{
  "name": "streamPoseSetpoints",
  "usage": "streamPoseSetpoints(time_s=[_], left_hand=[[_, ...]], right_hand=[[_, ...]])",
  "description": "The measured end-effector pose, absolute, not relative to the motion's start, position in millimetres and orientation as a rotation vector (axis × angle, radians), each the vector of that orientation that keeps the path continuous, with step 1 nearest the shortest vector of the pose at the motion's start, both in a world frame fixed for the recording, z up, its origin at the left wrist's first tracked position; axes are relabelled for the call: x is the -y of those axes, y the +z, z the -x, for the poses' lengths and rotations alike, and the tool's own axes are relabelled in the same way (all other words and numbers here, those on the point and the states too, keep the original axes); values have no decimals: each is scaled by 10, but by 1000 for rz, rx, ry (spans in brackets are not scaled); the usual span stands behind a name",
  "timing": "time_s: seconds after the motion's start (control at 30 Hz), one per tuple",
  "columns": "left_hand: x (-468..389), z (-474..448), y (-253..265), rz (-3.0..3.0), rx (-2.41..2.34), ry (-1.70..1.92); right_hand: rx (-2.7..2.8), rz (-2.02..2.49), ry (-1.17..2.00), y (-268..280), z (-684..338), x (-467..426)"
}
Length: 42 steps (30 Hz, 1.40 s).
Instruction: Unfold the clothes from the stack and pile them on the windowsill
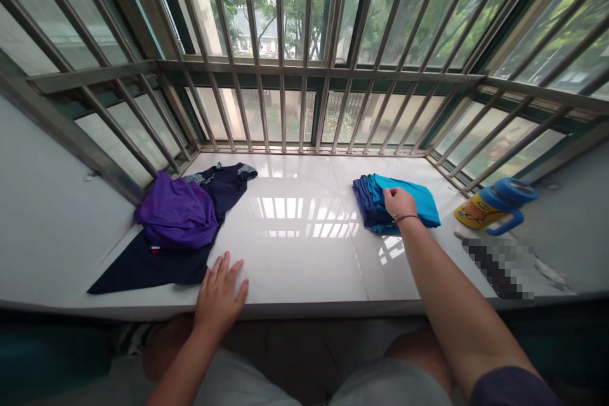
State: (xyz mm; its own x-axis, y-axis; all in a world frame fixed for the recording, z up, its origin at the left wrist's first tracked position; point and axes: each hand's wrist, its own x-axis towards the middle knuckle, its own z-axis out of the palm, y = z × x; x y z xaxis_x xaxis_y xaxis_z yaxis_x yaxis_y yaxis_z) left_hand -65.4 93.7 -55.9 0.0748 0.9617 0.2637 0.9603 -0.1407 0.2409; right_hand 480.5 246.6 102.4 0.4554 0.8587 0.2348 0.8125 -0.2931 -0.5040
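My left hand [221, 295] lies flat on the white sill, fingers spread, holding nothing. Its fingertips are close to the lower edge of a dark navy garment [157, 269] with patterned trim, spread out at the left. On top of that garment rests a bunched purple cloth piece [178, 212]. My right hand [400, 203] is over a folded stack at the right, its fingers curled and pinched at the bright blue garment [423, 200] on top. Darker blue folded fabric [365, 203] shows at the stack's left side. My right fingertips are partly hidden by the hand.
The white tiled sill [290, 254] ends at a front edge above my legs. Metal bars [304, 70] line the windows on three sides. A blue and yellow mug-like bottle [495, 206] stands at the right, beside a blurred-out dark object [495, 266] and a white cable [549, 273].
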Motion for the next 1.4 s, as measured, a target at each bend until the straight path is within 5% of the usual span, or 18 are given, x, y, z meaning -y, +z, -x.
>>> streamPoseSetpoints(time_s=[0.17,0.4,0.63,0.73,1.0,1.23,1.4], left_hand=[[-918,654,-608,-2331,-2071,579],[-990,546,-356,-1958,-2012,677],[-499,39,743,-1472,-934,644],[-90,-350,930,-1442,-650,574],[371,-972,776,-1457,-1063,763],[167,-457,1149,-1486,-589,560],[204,192,1568,-1415,-634,660]], right_hand=[[1244,1994,77,1343,-4689,-2059],[1000,1255,914,1772,-3872,-678],[928,1258,1488,1546,-3192,18],[888,1252,1555,1422,-2967,105],[1034,1208,1576,1504,-2744,338],[918,930,1944,1839,-2962,520],[1453,998,1865,2042,-3295,487]])
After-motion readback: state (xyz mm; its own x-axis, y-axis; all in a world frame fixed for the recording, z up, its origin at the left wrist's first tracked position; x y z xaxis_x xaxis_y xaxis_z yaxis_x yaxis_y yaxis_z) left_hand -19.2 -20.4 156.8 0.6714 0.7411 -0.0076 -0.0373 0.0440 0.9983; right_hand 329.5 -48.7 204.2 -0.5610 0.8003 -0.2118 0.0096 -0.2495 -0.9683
